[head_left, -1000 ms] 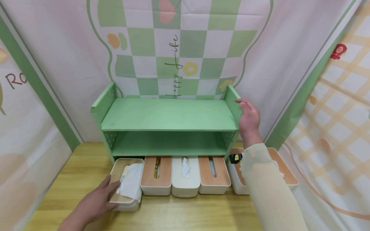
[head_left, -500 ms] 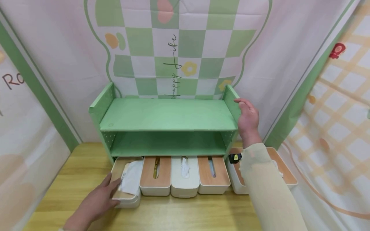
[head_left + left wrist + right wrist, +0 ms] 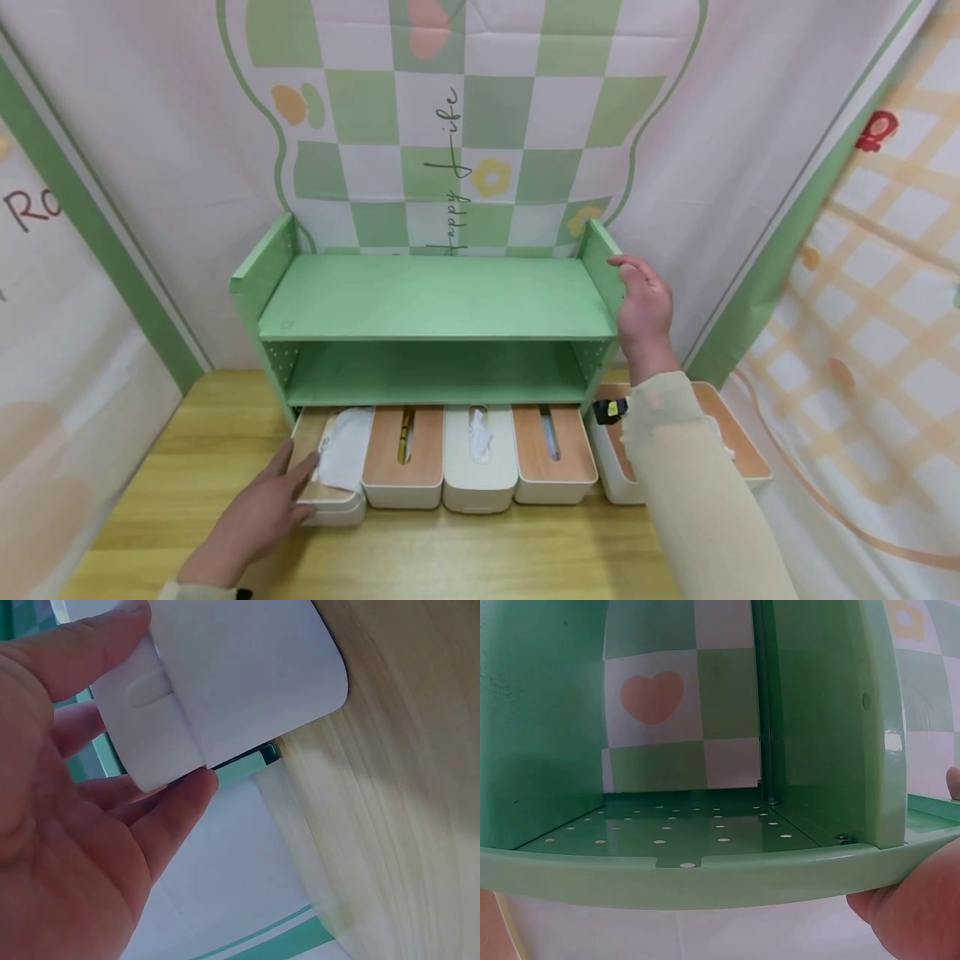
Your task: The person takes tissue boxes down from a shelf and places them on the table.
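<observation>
In the head view, my left hand (image 3: 258,510) holds the front left corner of a white tissue box (image 3: 337,511) with a wooden lid. A white tissue (image 3: 348,446) lies over that lid. The left wrist view shows the thumb on one face of the tissue box (image 3: 247,675) and the fingers along its side. The box's back end reaches beneath the green desktop shelf (image 3: 438,296). My right hand (image 3: 647,310) grips the shelf's right side panel (image 3: 600,265). In the right wrist view only part of the right hand (image 3: 922,904) shows, against the panel's outer face.
Right of the held box stand a wood-lidded box (image 3: 402,496), a white-lidded tissue box (image 3: 481,500) and another wood-lidded box (image 3: 557,493), fronts in a row. A larger white-rimmed box (image 3: 618,492) sits beyond the shelf, partly behind my right sleeve (image 3: 697,483). Wooden tabletop (image 3: 187,450) lies below.
My left hand has pushed the left tissue box away from me, farther under the shelf; its front is now nearer in line with the other boxes. The right hand stays on the panel.
</observation>
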A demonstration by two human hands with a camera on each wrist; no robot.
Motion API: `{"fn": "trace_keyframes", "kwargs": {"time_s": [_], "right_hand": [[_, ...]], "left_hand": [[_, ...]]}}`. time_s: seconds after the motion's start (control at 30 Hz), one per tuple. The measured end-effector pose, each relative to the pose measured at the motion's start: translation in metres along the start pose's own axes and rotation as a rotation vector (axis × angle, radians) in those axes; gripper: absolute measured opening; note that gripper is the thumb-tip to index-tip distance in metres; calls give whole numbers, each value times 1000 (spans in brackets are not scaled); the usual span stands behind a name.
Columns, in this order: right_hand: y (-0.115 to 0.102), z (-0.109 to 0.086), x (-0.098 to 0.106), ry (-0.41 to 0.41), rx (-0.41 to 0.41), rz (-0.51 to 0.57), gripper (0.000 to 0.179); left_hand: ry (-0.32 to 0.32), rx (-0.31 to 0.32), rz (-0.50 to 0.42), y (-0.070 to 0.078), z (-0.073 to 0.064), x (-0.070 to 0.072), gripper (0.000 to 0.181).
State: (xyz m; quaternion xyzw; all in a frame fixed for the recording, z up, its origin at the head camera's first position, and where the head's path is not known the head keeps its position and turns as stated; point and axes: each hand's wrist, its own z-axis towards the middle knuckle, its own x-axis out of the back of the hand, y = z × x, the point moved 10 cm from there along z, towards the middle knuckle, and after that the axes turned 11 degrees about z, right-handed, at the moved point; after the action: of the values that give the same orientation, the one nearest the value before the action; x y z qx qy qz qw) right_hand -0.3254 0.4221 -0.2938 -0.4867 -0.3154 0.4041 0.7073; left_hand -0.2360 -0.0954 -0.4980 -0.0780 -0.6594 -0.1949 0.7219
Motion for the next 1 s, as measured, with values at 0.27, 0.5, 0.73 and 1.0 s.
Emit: {"fn": "trace_keyframes", "kwargs": {"time_s": [0.27,0.5,0.73,1.0], "right_hand": [[-1,0,-2,-19,-2,-3,43],[0,1,-1,-11,0,2,43],[-1,0,-2,-9,4,17,44],[-1,0,0,-1,-1,3,41]], "left_hand": [[-50,9,-15,1,6,-2,71],[-38,20,-6,0,11,-1,72],[-14,20,-19,3,11,0,70],[-7,30,-2,2,12,-2,70]]}}
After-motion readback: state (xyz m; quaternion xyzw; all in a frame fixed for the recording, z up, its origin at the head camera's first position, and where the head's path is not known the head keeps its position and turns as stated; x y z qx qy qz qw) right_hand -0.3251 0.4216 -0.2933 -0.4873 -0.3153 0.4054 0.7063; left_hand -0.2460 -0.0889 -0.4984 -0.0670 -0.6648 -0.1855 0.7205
